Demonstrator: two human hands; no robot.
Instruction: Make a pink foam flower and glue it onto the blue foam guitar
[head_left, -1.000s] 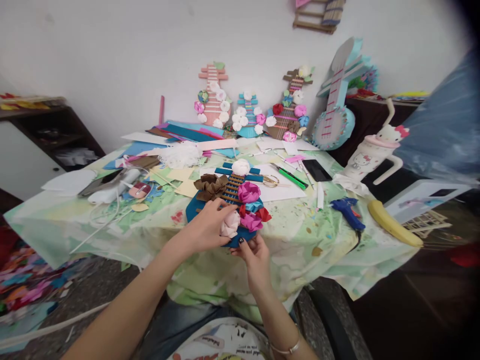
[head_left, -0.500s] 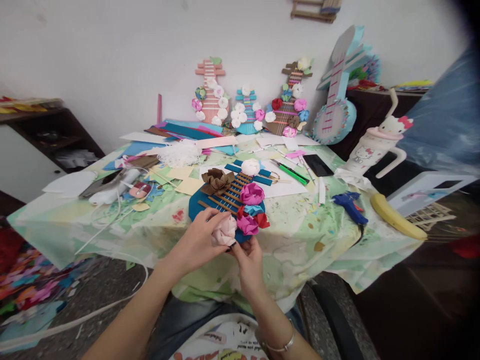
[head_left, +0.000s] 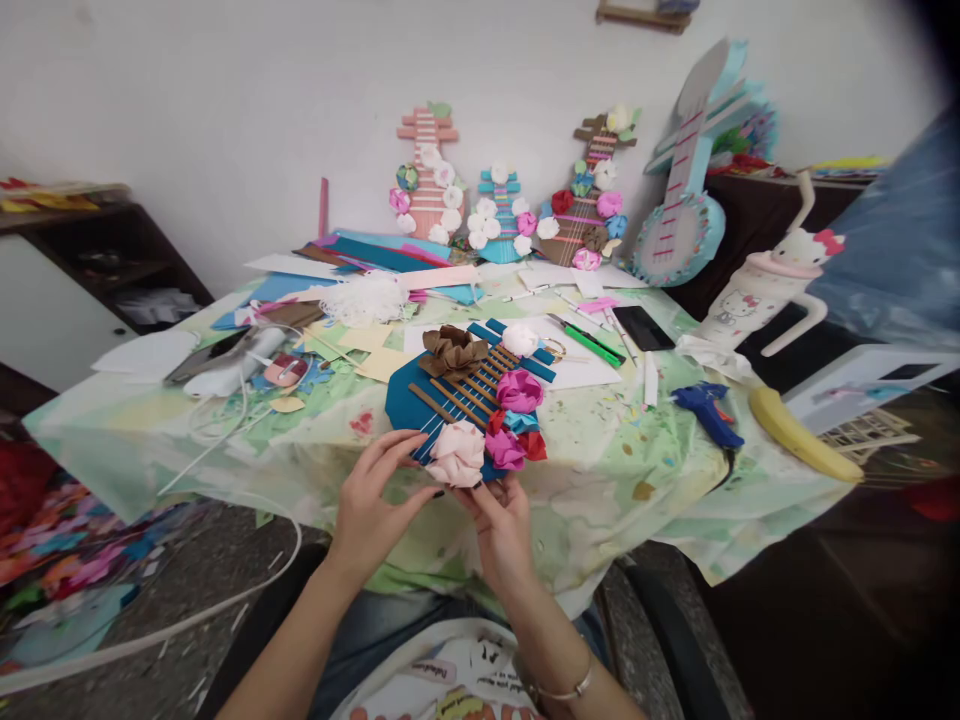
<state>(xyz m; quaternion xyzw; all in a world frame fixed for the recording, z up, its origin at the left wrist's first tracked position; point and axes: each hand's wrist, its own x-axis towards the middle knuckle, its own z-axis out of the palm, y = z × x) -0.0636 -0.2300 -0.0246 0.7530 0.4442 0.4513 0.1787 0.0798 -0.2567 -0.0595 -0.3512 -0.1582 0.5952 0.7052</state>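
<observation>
A dark blue paper lute (head_left: 409,395) with brown strips and pale strings lies tilted at the table's front edge. Its lower end bears a pale pink paper flower (head_left: 457,454). Magenta, light blue and red paper flowers line the right side, a brown paper flower (head_left: 454,350) the left, and a white one (head_left: 520,340) the neck. My right hand (head_left: 501,515) grips the bottom edge, thumb beside the pink flower. My left hand (head_left: 379,500) is open just left of that flower, thumb and fingers apart, fingertips at the lute's lower left edge.
A green craft knife (head_left: 589,340), a black phone (head_left: 643,328), a blue glue gun (head_left: 709,412) and a banana (head_left: 802,435) lie to the right, near a white tumbler (head_left: 746,300). Decorated paper lutes lean on the wall. Paper scraps and a white cable (head_left: 244,400) lie left.
My left hand has let go of the pale pink flower and drawn back to its left, fingers spreading. The flower stays on the lute. My right hand keeps hold of the bottom edge.
</observation>
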